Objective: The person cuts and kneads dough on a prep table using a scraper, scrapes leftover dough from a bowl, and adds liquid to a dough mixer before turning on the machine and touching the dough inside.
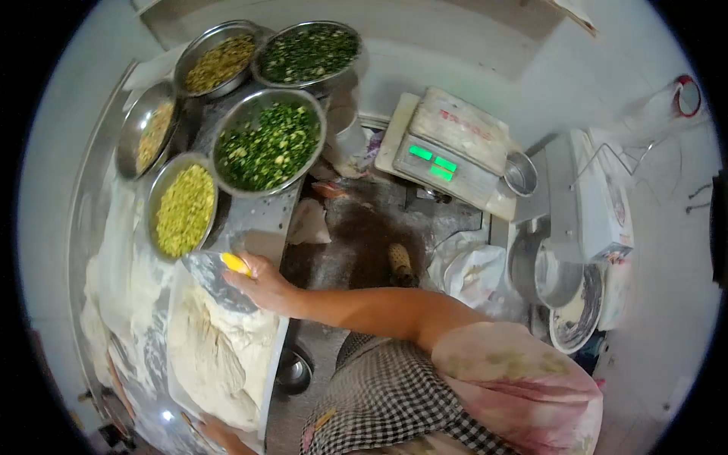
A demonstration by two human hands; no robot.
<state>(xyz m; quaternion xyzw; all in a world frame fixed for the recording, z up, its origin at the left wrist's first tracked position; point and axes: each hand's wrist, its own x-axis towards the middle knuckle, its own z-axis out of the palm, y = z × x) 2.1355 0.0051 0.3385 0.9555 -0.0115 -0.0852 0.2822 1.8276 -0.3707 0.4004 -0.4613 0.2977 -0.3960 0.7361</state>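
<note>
My right hand point(262, 282) is closed around the yellow handle of a dough scraper point(220, 282). Its wide grey blade, dusted with flour, lies over the upper end of a large mass of pale dough point(216, 364). The dough fills a white tray point(279, 334) on the floured worktop. My left hand point(220, 435) is at the bottom edge of the view, beside the lower end of the dough. Its fingers are mostly hidden, so their grip is unclear.
Beyond the tray stand metal bowls of chopped greens point(267, 148) and yellow-green filling point(184, 212), with several more behind. A digital scale point(447, 155) with green displays sits at the back. Metal pots point(557, 273) and a white bag point(476, 271) are to the right.
</note>
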